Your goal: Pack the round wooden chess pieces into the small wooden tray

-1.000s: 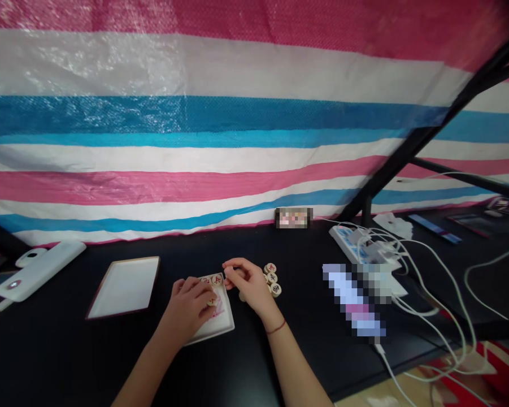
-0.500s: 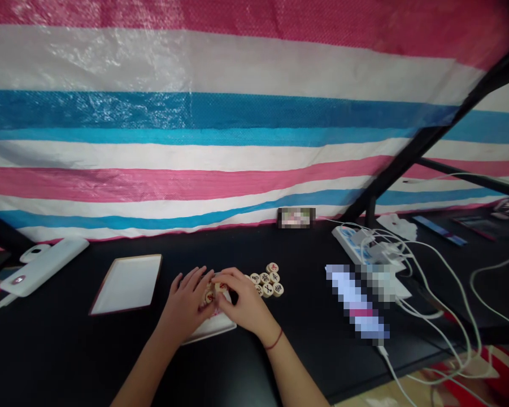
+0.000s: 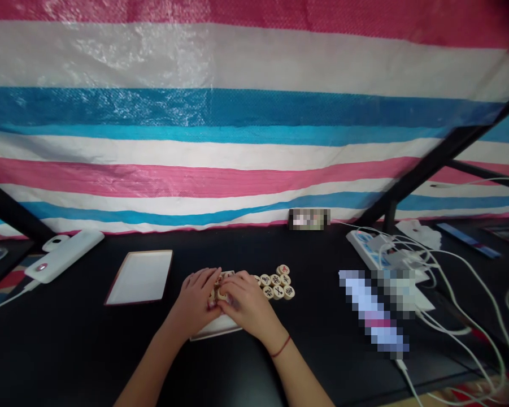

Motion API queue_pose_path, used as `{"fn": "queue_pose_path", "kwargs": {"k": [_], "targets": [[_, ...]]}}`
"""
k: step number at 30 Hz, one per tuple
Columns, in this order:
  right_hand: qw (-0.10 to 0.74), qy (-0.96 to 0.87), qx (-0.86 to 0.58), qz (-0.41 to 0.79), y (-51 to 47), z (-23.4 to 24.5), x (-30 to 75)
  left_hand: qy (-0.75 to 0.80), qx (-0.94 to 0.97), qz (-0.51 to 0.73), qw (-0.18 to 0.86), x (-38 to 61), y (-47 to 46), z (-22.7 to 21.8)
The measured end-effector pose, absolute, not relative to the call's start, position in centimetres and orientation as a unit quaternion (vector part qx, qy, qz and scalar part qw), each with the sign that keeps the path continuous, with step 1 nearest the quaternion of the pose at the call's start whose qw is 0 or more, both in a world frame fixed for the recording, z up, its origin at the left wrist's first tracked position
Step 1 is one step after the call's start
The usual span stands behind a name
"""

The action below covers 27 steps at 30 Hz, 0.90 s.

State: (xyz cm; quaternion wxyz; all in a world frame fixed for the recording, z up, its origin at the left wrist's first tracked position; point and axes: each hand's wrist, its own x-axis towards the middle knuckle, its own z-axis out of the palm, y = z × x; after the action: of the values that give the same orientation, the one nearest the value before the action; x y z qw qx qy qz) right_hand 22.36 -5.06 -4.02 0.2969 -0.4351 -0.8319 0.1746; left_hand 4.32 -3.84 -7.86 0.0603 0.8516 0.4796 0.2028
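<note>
My left hand (image 3: 198, 299) curls over round wooden Chinese chess pieces (image 3: 218, 281) at the far end of a shallow white box (image 3: 216, 328). Against it from the right, my right hand (image 3: 246, 299) is closed, thumb and fingertips gripping a Chinese chess piece (image 3: 222, 296). Both sets of fingertips nearly meet, and the fingers hide part of the pieces and of the box. Just beyond my right hand, several more Chinese chess pieces (image 3: 278, 291) lie in rows on the black table, with black characters. One at the back bears a red character (image 3: 284, 269).
A white-lined box lid (image 3: 142, 278) lies left on the black table (image 3: 88, 350). Farther left is a white power bank (image 3: 65, 257) with a cable. To the right are a blurred phone (image 3: 373, 311), a power strip (image 3: 366, 249) and tangled white cables. Striped sheeting (image 3: 195, 141) hangs behind.
The view has swung slightly left, so the scene sits farther right. My right hand's fingers have drawn in closer to my left hand over the pieces. The loose rows look the same.
</note>
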Motion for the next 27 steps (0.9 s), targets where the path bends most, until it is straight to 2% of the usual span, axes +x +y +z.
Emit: {"fn": "queue_pose_path", "kwargs": {"k": [12,15,18,21,24,27], "targets": [[0.176,-0.847,-0.49,0.104,-5.2,-4.1,22.2,0.47,0.856,0.202,0.078,4.3,-3.8,-7.5],[0.189,-0.845,-0.49,0.102,-5.1,-4.0,22.3,0.472,0.853,0.205,0.084,4.3,-3.8,-7.2],[0.252,-0.819,-0.5,0.125,-4.7,-3.5,23.9,0.485,0.846,0.213,0.068,4.5,-3.8,-6.9],[0.287,-0.728,-0.618,0.074,-3.6,-3.0,27.1,0.487,0.846,0.212,0.042,4.9,-3.7,-6.3],[0.168,-0.622,-0.764,0.018,-2.3,-2.7,30.1,0.471,0.858,0.2,0.039,5.5,-3.7,-6.0],[0.07,-0.589,-0.802,0.067,-1.2,-2.8,31.6,0.455,0.867,0.199,0.042,5.8,-3.7,-6.1]]}}
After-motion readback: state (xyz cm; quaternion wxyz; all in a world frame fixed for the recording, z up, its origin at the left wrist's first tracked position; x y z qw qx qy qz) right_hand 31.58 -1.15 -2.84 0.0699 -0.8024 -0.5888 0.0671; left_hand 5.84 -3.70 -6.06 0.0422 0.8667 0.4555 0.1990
